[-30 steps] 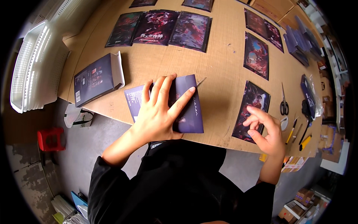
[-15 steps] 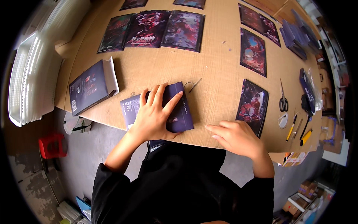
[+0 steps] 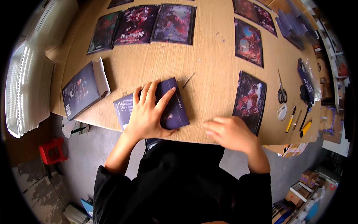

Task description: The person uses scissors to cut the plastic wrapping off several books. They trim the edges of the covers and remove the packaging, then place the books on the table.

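Observation:
My left hand (image 3: 146, 115) lies with spread fingers across a dark purple printed box (image 3: 178, 111), which rests flat at the near edge of the wooden table. Its thumb is at the box's near side, and the palm hides the middle of the box. To the right of the box, my right hand (image 3: 233, 132) is low over the table edge, fingers loosely bent and pointing left, with nothing visible in them. A thin metal tool (image 3: 189, 80) lies just beyond the box. Right of that, a dark illustrated card or booklet (image 3: 249, 99) lies beyond my right hand.
A second purple box (image 3: 80, 91) with an open white flap is on the left. White plastic baskets (image 3: 23, 93) are stacked at the left edge. Several illustrated sheets (image 3: 172, 24) lie further back. Scissors (image 3: 282, 95), a yellow pen-like tool (image 3: 290, 123) and a yellow cutter (image 3: 305, 128) are at right.
The whole view has shifted slightly, so the tabletop things appear a little further left and up. My left hand stays on the box. My right hand's fingers look slightly more bent.

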